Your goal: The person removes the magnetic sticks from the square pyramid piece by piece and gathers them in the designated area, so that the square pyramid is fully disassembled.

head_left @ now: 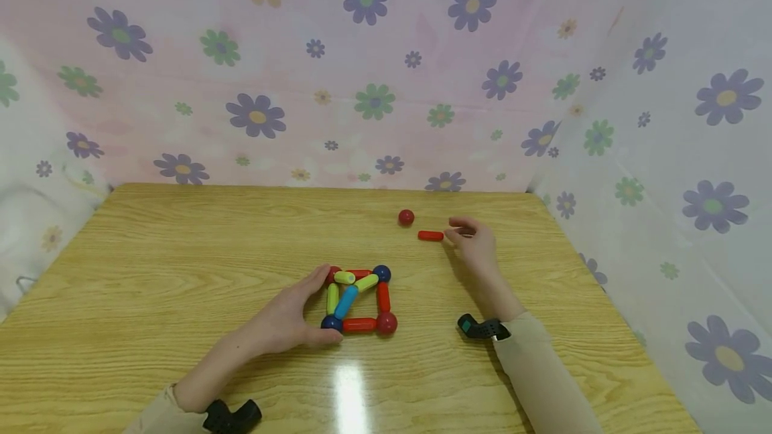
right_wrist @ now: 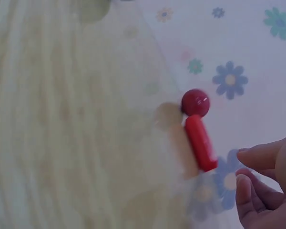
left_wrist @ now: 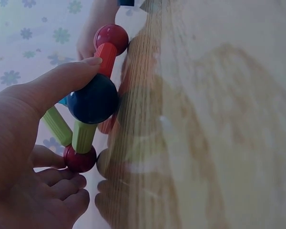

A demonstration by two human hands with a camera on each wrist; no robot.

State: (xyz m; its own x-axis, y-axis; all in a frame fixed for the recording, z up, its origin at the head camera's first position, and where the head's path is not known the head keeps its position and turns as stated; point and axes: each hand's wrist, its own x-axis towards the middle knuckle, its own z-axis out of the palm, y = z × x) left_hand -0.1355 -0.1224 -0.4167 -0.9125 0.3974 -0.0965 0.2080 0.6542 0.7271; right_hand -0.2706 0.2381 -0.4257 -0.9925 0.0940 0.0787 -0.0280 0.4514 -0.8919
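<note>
A square frame of magnetic rods and balls [head_left: 360,325] lies on the table, with red and dark blue balls at its corners. Red and yellow-green rods form its sides; a light blue rod [head_left: 346,302] and two more yellow-green ones slant up over it. My left hand [head_left: 286,319] holds its left side, thumb at the near blue ball [left_wrist: 93,98] and fingers at the far red ball [left_wrist: 80,159]. Farther back, my right hand [head_left: 478,250] is beside a loose red rod [head_left: 431,236], thumb and forefinger apart. The right wrist view shows a gap between that rod [right_wrist: 200,143] and the fingertips.
A loose red ball [head_left: 406,218] sits just beyond the loose rod. The wooden table [head_left: 181,240] meets a flowered cloth [head_left: 374,132] at the back and another on the right. Black wrist devices [head_left: 482,327] are strapped at both sleeves.
</note>
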